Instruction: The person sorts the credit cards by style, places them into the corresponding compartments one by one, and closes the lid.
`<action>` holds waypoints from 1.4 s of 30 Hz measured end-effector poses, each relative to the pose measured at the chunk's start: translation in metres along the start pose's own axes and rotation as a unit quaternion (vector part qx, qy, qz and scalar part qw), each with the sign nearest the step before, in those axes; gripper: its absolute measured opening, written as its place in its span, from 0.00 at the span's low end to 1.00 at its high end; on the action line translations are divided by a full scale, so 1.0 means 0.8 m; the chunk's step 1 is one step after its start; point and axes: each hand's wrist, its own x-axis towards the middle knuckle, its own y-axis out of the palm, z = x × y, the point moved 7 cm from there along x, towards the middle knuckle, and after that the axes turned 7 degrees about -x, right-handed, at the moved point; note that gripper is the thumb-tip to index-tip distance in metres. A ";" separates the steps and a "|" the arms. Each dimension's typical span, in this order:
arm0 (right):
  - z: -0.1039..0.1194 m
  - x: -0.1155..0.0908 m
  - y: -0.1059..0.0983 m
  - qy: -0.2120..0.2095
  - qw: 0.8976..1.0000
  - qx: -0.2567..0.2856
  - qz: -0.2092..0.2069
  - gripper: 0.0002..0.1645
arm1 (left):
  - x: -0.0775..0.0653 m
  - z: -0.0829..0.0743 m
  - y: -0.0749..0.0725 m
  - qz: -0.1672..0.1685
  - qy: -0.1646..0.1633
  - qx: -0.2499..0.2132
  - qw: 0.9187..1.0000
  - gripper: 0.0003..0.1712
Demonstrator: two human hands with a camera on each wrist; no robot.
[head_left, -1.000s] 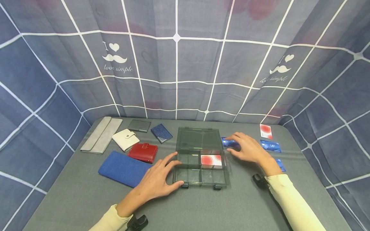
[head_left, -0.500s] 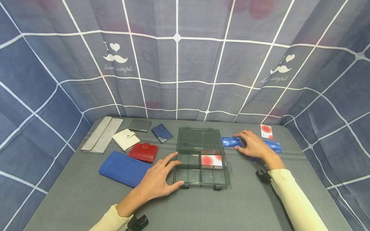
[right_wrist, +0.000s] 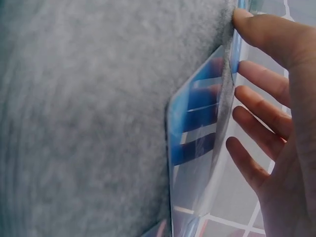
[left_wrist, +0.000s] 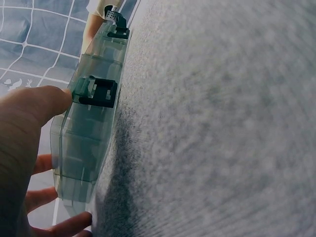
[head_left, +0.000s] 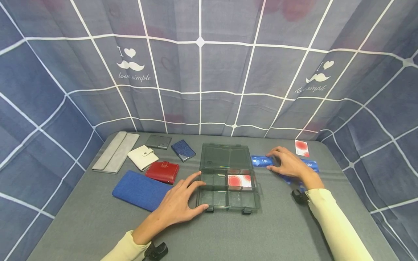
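A translucent dark green compartment box (head_left: 228, 199) lies with its lid (head_left: 225, 156) folded back. A white card with red circles (head_left: 239, 181) sits in its back right compartment. My left hand (head_left: 174, 201) rests its spread fingertips on the box's left side; in the left wrist view its thumb touches near a front latch (left_wrist: 100, 92). Right of the box, my right hand (head_left: 289, 163) pinches the right end of a blue VIP card (head_left: 260, 160) by its long edges, thumb in front. Another blue card (head_left: 285, 178) shows partly under this hand, with its printed face in the right wrist view.
At right lie more blue cards (head_left: 311, 165) and a red-and-white card (head_left: 302, 148). Left of the box are a blue wallet (head_left: 140, 190), red wallet (head_left: 162, 172), cream wallet (head_left: 142, 158), grey folded wallet (head_left: 115, 152) and two card cases (head_left: 183, 150). A grid curtain (head_left: 176, 105) closes the back.
My right hand has slid right along the blue VIP card, uncovering more of it, and then slowed. The left hand and box have stayed put.
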 end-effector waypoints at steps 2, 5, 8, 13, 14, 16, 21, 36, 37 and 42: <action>0.000 -0.001 -0.001 -0.002 1.000 0.000 0.001 0.30 | 0.000 0.000 -0.001 0.000 0.000 0.000 1.000 0.39; 0.002 -0.002 -0.003 -0.008 1.000 0.002 0.001 0.30 | 0.000 0.000 -0.002 -0.001 0.000 0.000 1.000 0.39; 0.003 -0.002 -0.004 -0.012 1.000 -0.010 -0.005 0.29 | 0.000 -0.001 -0.003 -0.001 0.000 -0.001 1.000 0.39; 0.005 -0.003 -0.008 -0.008 0.999 -0.051 -0.018 0.28 | 0.001 -0.002 -0.004 0.002 0.000 -0.004 1.000 0.39; 0.005 -0.004 -0.009 -0.006 0.998 -0.056 -0.020 0.28 | 0.001 -0.002 -0.003 0.001 0.001 -0.004 1.000 0.39; 0.004 -0.006 -0.010 -0.003 0.998 -0.060 -0.024 0.28 | 0.001 -0.002 -0.003 0.001 0.002 -0.004 1.000 0.39; 0.002 -0.015 -0.013 0.014 0.998 -0.059 -0.035 0.28 | 0.001 -0.003 -0.003 0.002 0.002 -0.007 1.000 0.39; 0.019 -0.044 -0.024 0.016 0.996 -0.039 -0.083 0.27 | 0.001 0.003 -0.003 0.017 0.000 -0.017 1.000 0.38; 0.023 -0.046 -0.025 0.012 0.995 -0.039 -0.087 0.27 | 0.001 0.004 -0.003 0.018 -0.001 -0.019 1.000 0.38; 0.043 -0.052 -0.032 -0.017 0.993 -0.046 -0.108 0.27 | 0.002 0.005 -0.004 0.018 0.001 -0.024 1.000 0.37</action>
